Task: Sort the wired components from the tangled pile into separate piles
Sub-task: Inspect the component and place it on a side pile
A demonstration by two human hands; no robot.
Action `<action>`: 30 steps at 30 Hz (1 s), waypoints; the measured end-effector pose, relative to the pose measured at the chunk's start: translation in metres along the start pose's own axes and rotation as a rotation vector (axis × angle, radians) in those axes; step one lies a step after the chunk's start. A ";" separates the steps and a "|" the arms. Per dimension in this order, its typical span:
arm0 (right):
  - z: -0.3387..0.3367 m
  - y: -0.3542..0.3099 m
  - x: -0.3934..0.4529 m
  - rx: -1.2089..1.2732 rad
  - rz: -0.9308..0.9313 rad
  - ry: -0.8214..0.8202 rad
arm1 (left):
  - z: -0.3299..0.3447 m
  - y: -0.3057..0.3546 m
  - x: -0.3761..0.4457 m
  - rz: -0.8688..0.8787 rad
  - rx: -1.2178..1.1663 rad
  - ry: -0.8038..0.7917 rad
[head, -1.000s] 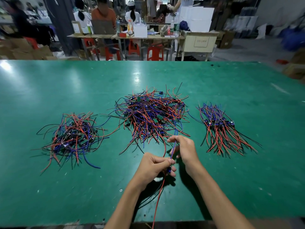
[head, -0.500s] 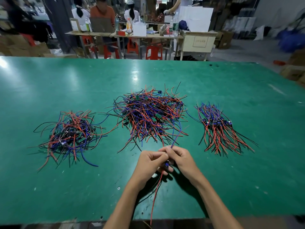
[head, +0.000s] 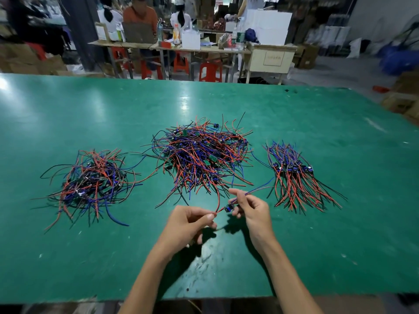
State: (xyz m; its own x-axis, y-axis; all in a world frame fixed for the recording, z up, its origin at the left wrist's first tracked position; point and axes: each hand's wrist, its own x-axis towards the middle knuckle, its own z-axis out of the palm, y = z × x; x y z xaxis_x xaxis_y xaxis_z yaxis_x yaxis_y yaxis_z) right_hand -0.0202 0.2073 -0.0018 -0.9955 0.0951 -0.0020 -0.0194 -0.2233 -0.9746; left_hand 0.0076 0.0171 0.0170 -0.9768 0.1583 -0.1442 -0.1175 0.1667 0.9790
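Note:
A large tangled pile (head: 201,155) of red, blue and black wired components lies mid-table. To its left sits a looser pile (head: 90,184). On the right, an aligned pile (head: 294,177) has its small blue parts in a row. In front of the tangled pile I hold one wired component (head: 229,208) between both hands. My left hand (head: 188,225) pinches its red wire end. My right hand (head: 251,209) pinches its blue and red wires just above the small blue part, and those wires reach toward the right pile.
The green table (head: 317,245) spreads wide around the piles, its near edge just below my forearms. Beyond the far edge stand work tables (head: 170,46), red stools (head: 210,72), boxes and several seated people.
My hands have moved apart and the component has turned from hanging toward me to lying crosswise. My right hand has shifted right toward the aligned pile. The red wire tail no longer dangles over the near edge.

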 end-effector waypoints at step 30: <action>0.003 -0.001 0.003 0.099 -0.020 0.210 | 0.005 -0.020 0.002 0.215 0.023 0.345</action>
State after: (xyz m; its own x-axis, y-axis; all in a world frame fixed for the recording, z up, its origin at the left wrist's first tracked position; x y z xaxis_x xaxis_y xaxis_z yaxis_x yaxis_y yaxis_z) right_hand -0.0233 0.2053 -0.0004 -0.9536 0.2983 -0.0394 -0.0586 -0.3125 -0.9481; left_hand 0.0093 0.0193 -0.0035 -0.9818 -0.1434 0.1247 0.0966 0.1881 0.9774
